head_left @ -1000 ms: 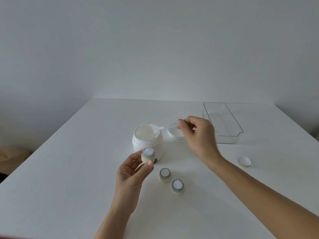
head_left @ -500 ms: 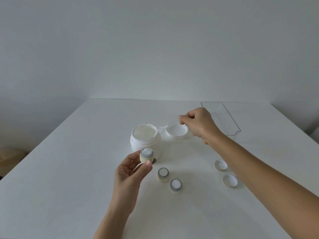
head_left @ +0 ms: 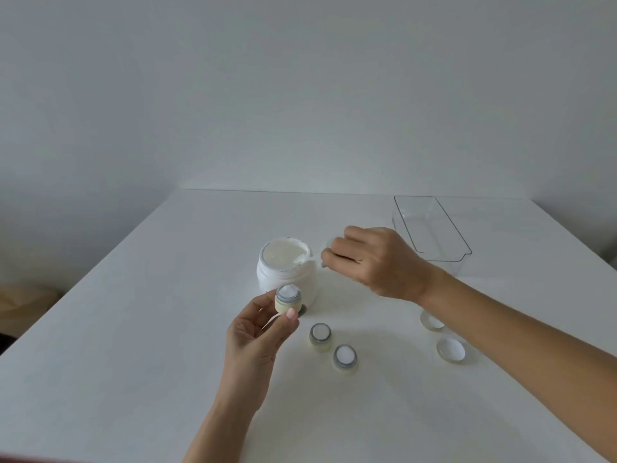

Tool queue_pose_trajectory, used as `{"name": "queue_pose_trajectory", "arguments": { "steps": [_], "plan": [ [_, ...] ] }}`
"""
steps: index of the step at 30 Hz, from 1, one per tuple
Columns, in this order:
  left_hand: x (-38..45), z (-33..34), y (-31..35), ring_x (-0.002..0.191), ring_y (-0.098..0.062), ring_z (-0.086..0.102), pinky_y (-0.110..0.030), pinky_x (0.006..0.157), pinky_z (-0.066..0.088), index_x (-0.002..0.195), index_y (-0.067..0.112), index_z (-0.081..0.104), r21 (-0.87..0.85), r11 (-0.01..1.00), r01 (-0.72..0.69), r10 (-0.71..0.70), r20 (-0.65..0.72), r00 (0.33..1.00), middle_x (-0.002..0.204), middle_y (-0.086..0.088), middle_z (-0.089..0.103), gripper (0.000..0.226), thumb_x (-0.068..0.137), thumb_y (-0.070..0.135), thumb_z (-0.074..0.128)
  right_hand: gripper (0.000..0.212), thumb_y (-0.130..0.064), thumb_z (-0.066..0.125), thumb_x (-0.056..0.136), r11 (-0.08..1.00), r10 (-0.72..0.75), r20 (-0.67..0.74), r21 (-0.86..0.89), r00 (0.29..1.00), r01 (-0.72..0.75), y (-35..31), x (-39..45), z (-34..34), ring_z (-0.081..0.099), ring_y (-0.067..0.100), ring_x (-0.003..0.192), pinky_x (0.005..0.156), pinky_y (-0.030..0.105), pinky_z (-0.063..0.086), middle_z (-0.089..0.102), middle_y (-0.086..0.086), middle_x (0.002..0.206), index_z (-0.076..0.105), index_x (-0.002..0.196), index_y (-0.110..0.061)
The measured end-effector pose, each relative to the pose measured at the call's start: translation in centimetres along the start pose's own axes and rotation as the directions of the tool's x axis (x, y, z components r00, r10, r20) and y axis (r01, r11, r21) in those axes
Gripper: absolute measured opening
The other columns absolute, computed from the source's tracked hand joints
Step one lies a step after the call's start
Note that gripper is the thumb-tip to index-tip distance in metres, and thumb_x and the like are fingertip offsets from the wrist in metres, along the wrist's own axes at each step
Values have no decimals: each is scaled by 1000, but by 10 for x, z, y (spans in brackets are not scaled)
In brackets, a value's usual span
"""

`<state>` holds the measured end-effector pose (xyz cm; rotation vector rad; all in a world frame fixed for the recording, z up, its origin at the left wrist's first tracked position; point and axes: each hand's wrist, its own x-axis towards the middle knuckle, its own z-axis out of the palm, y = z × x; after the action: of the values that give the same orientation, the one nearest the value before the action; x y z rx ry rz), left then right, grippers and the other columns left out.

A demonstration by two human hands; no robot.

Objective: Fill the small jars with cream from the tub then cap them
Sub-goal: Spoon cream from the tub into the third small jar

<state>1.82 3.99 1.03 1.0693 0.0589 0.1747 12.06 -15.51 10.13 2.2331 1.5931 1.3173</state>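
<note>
An open white tub (head_left: 285,272) full of cream stands at the table's middle. My left hand (head_left: 258,342) holds a small pale-yellow jar (head_left: 287,299) upright in front of the tub, cream showing at its mouth; a thin white strip also pokes from these fingers. My right hand (head_left: 375,262) pinches a small white spatula (head_left: 309,259) whose tip rests at the tub's right rim. Two more small jars (head_left: 320,336) (head_left: 345,357) with cream inside stand uncapped on the table. Two loose caps (head_left: 450,351) (head_left: 430,320) lie right of them, one partly hidden by my right forearm.
A clear rectangular plastic bin (head_left: 430,230) sits at the back right of the white table (head_left: 133,329). The tub's lid is mostly hidden behind my right hand. The table's far edge meets a plain wall.
My right hand swung from behind the tub's lid back toward the tub, bringing the spatula's tip to its rim. My left hand with the jar has stayed in place.
</note>
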Motion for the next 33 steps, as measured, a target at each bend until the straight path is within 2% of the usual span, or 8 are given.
{"name": "queue_pose_trajectory", "arguments": {
  "steps": [5, 9, 11, 13, 16, 18, 27, 33],
  "plan": [
    [0, -1, 0, 93, -23, 74, -22, 74, 57, 99, 16, 77, -2, 1000, 1, -1, 4, 1000, 99, -9, 76, 26, 76, 5, 72, 15, 5, 63, 79, 996, -56, -86, -76, 995, 50, 12, -7, -15, 36, 18, 52, 45, 26, 24, 47, 1, 62, 67, 73, -9],
    [0, 0, 0, 92, -22, 74, -22, 73, 57, 97, 17, 77, -3, 1000, 4, -4, 1, 1000, 97, -8, 77, 26, 75, 5, 72, 24, -11, 56, 95, 966, 257, -143, 73, 956, -249, 12, -3, -13, 43, 20, 52, 49, 27, 36, 53, 3, 61, 69, 74, -8],
    [-1, 1, 0, 91, -21, 75, -22, 73, 57, 96, 18, 78, 5, 1000, 5, -5, 0, 1000, 96, -7, 77, 26, 74, 5, 72, 23, -18, 60, 93, 769, 587, 5, 309, 809, -560, 5, 4, -7, 46, 16, 54, 53, 27, 41, 53, 0, 64, 66, 73, -7],
    [-1, 1, 0, 91, -21, 75, -22, 74, 57, 96, 19, 78, 13, 1000, 1, -1, 2, 1000, 96, -6, 77, 27, 72, 5, 74, 29, -20, 61, 91, 441, 769, 263, 441, 582, -782, 0, 8, 1, 42, 8, 49, 54, 23, 39, 48, -5, 55, 61, 67, -3],
    [-1, 1, 1, 96, -22, 74, -23, 77, 57, 97, 20, 77, 19, 1000, -2, 2, 12, 1000, 99, -6, 77, 30, 70, 8, 77, 34, -17, 61, 88, 69, 768, 560, 410, 310, -910, 2, 6, 12, 37, 5, 35, 39, 11, 27, 38, -11, 34, 56, 57, -2],
    [-1, 2, 2, 96, -21, 73, -23, 78, 57, 98, 21, 77, 24, 1000, -6, 6, 24, 1000, 100, -5, 77, 34, 66, 12, 81, 36, -17, 60, 87, -23, 740, 630, 373, 235, -927, 5, 0, 12, 31, 7, 30, 34, 11, 22, 34, -11, 29, 52, 52, -9],
    [-1, 1, 1, 96, -20, 73, -25, 82, 57, 100, 22, 76, 49, 998, -39, 37, 51, 998, 103, -2, 77, 37, 63, 18, 82, 30, -25, 59, 92, -34, 780, 521, 588, 346, -809, -28, -16, -18, 31, 4, 42, 49, 18, 29, 38, -13, 40, 64, 66, -11],
    [-1, 1, -1, 100, -24, 71, -31, 89, 55, 104, 21, 74, 103, 994, -37, 33, 49, 998, 108, -5, 76, 43, 63, 21, 84, 31, -26, 59, 93, 151, 719, 469, 615, 512, -774, -40, -7, -28, 30, 7, 46, 47, 16, 28, 37, -4, 49, 61, 68, -8]
  ]
}}
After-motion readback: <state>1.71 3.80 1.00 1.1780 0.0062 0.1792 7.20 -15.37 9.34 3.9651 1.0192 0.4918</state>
